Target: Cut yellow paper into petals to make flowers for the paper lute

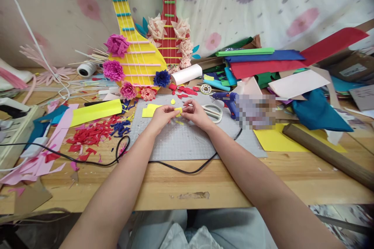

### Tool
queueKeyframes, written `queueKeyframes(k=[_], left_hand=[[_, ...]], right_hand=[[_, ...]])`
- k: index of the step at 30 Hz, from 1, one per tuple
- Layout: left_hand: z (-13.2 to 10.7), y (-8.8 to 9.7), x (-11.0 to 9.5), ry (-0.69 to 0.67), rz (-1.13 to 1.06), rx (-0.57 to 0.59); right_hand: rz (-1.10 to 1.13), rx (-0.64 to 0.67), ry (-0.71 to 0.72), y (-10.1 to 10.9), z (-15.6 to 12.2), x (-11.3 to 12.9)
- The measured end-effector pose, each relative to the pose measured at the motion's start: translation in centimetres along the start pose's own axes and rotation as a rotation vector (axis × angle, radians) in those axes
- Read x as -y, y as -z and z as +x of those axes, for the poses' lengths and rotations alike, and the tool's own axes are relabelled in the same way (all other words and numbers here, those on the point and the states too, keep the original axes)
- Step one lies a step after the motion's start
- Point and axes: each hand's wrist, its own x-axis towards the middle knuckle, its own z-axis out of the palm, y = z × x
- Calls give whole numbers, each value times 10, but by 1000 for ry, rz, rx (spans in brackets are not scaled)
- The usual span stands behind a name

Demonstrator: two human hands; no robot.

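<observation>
a small yellow piece (179,109) is held in the fingers (174,112) above the gray mat (181,144).

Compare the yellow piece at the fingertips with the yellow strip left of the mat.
The yellow piece is tiny; the yellow strip is far longer. The yellow piece is pinched in the left hand, with the right hand close by; the yellow strip lies untouched beside red scraps. Both are yellow and look like paper.
</observation>
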Motion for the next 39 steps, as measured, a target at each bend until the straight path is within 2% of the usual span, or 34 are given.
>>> queueKeyframes(k=[5,17,22,29,32,35,37,39], left_hand=[[1,-4,3,2,66,-36],[2,0,-2,77,-40,-46],[0,1,-3,88,-52,-22],[1,-1,-1,67,-58,-62],[0,-1,-3,84,-99,-89],[-2,0,-6,109,-167,-82],[-3,2,-8,112,-233,-66],[-3,5,-9,113,-303,-55]], right_hand=[[1,0,-9,0,1,-1],[-4,-16,-14,0,-1,5],[-6,-43,-19,-1,0,4],[-24,-74,13,1,0,6],[-257,-166,64,19,-1,19],[-815,-253,29,46,-7,36],[-1161,-228,-31,59,-11,45],[-1374,-141,-133,63,-15,49]])
